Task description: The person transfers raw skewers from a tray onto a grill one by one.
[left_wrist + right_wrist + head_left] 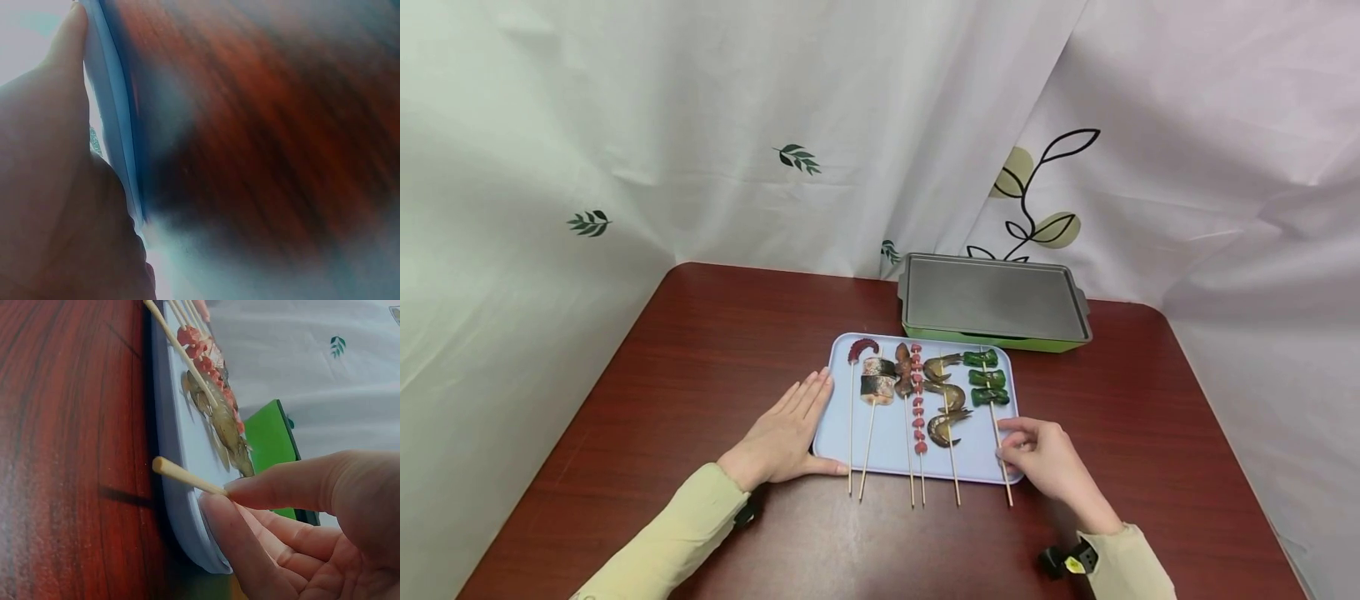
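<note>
A light blue tray [831, 433] carries several skewers whose sticks jut over its near edge. My left hand [784, 433] lies with straight fingers along the tray's left side, thumb at the near left corner. At the right end, my right hand [1037, 454] pinches the stick of the green pepper skewer [988, 379] between thumb and forefinger; the right wrist view shows the stick's blunt end [164, 466] poking out past the fingertips. Left of it lies a shrimp skewer [946, 396], then a skewer of small red meat pieces [917, 387].
Behind the tray stands a grey-topped grill [992, 296] with a green base, close to the tray's far edge. Farther left on the tray are a brown meat skewer [903, 371], a fish-chunk skewer [877, 381] and a dark red tentacle skewer [862, 346]. White curtains [737, 125] surround the red-brown table [700, 350].
</note>
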The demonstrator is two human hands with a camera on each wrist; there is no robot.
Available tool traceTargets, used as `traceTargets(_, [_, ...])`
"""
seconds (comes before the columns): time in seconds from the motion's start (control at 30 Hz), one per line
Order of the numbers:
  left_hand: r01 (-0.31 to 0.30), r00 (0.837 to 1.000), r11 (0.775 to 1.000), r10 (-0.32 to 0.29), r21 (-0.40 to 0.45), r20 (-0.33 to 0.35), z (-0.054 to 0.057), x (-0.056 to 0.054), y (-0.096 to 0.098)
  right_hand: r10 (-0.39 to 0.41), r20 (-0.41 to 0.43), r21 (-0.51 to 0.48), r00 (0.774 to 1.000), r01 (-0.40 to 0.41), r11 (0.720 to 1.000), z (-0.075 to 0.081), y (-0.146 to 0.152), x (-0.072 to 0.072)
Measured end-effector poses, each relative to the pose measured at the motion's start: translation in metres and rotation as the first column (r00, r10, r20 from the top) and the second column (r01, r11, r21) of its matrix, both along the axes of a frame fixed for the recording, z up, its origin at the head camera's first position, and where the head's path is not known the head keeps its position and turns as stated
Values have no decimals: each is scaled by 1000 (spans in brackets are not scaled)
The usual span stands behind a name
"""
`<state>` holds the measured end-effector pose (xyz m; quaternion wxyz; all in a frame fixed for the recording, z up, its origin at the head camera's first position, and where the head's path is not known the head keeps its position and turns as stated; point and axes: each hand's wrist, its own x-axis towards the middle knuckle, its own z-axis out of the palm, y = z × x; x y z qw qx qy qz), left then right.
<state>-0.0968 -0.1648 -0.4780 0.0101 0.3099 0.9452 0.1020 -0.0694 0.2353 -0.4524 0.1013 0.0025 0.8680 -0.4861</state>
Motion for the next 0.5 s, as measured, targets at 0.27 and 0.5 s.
traceTargets(0.27, [-4,1000,1000,5,-25,10,-1,-1,0,-1,-38,-31,999,0,1000,3,5,5])
traceTargets(0.5, [-15,998,998,18,-63,59,8,0,3,-8,-87,-4,996,8,1000,7,8,9])
